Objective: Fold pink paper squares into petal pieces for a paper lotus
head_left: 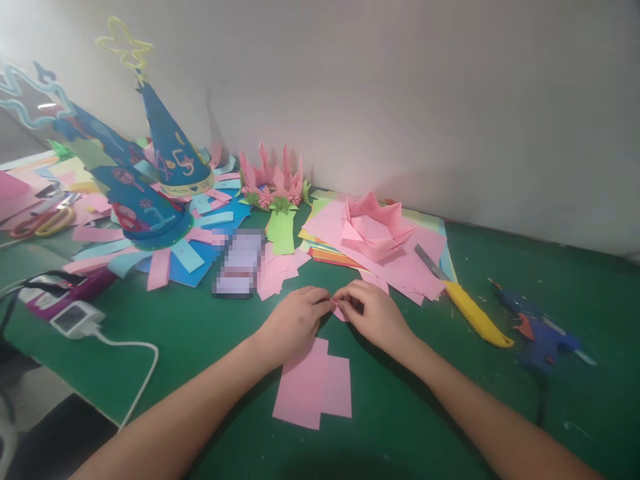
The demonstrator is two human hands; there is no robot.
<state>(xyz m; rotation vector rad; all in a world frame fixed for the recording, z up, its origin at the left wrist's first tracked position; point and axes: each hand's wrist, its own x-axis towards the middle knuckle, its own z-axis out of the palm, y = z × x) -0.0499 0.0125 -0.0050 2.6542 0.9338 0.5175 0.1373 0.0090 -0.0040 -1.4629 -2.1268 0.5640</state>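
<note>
L hand (303, 313) & R hand (373, 313) are pinching small pink paper bit (341, 312) nr big pink pointy paper flower (373, 233).

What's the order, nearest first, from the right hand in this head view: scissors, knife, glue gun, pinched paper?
1. Pinched paper: at the right hand.
2. Knife: right of the hand.
3. Glue gun: farther right.
4. Scissors: far left.

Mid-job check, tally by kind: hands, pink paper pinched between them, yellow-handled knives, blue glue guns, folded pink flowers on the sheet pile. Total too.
Hands: 2, left hand and right hand
Pinched pink paper: 1
Yellow-handled knife: 1
Blue glue gun: 1
Folded pink flower: 1
Total: 6
</note>
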